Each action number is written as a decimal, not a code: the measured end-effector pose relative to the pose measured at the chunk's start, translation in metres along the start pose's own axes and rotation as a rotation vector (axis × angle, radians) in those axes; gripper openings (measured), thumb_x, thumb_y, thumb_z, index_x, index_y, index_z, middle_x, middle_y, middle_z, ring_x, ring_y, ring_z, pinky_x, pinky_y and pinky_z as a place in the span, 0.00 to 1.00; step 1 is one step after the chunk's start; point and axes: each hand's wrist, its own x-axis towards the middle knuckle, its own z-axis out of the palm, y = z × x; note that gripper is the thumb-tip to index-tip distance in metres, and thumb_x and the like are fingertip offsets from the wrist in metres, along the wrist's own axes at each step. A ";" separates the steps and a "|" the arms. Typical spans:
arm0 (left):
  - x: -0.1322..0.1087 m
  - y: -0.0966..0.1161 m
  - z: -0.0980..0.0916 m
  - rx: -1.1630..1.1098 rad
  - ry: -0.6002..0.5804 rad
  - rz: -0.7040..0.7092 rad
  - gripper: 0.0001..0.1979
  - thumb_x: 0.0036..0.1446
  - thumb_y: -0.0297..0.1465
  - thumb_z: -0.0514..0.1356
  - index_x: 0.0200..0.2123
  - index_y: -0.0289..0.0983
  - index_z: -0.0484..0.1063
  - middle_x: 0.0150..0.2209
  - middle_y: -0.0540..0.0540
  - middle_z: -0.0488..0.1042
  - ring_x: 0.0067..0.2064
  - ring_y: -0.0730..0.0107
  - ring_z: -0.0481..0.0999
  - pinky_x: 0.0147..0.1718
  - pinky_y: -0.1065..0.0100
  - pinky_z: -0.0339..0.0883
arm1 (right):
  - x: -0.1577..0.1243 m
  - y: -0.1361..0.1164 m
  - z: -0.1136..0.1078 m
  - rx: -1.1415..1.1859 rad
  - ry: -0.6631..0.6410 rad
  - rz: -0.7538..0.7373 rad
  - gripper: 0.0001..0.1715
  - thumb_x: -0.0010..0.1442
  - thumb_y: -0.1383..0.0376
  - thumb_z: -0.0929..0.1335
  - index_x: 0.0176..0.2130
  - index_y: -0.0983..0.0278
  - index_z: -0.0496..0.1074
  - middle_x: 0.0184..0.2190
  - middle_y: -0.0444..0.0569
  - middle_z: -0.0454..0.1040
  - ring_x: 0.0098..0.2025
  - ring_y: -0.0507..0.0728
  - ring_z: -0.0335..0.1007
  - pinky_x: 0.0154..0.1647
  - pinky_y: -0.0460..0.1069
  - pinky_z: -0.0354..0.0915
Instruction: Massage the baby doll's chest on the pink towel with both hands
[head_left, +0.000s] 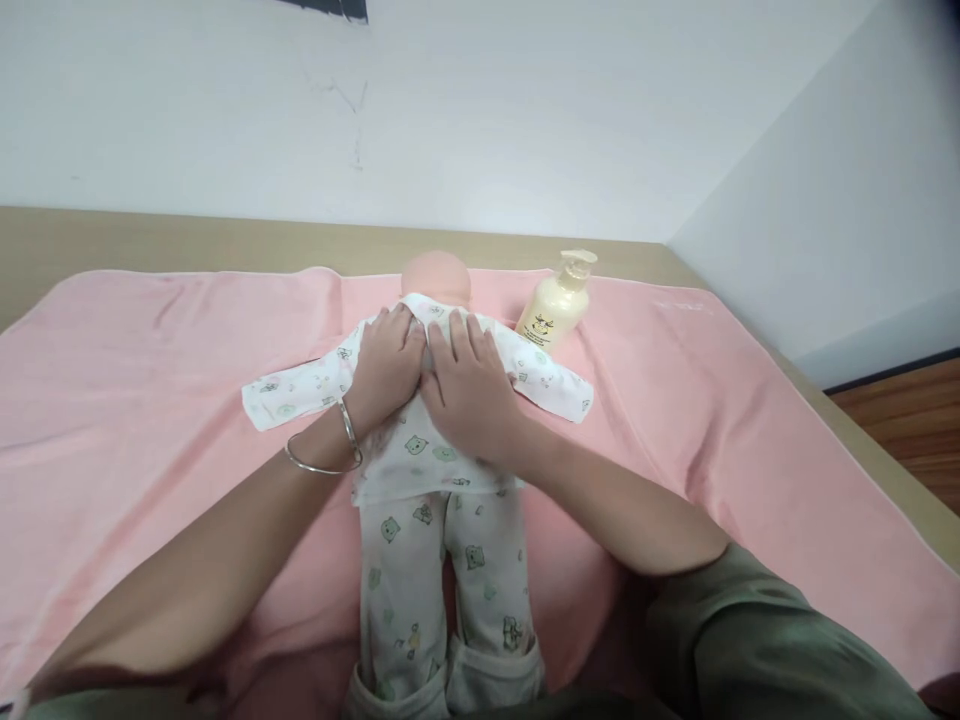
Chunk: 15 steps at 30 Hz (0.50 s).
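While left hand (386, 365) and right hand (469, 390) lie flat on the doll (397, 560), its face seems hidden.

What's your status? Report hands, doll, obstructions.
Left hand and right hand open, flat on doll. It lies dressed on pink towel. Pump bottle beside its head, clear of hands.
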 end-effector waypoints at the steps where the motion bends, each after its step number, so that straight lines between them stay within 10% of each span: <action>1: 0.001 -0.002 0.003 0.003 0.017 -0.010 0.16 0.68 0.31 0.43 0.42 0.39 0.70 0.48 0.38 0.78 0.53 0.53 0.74 0.61 0.50 0.66 | 0.000 -0.001 -0.001 0.008 -0.014 -0.010 0.37 0.72 0.62 0.57 0.75 0.72 0.54 0.79 0.64 0.47 0.81 0.73 0.38 0.80 0.71 0.42; 15: -0.003 -0.002 0.012 0.017 0.048 -0.043 0.21 0.68 0.34 0.45 0.53 0.36 0.73 0.60 0.37 0.76 0.63 0.51 0.71 0.68 0.50 0.59 | 0.028 0.021 0.000 0.111 -0.004 0.090 0.38 0.73 0.59 0.54 0.74 0.73 0.56 0.78 0.62 0.51 0.80 0.69 0.44 0.80 0.69 0.41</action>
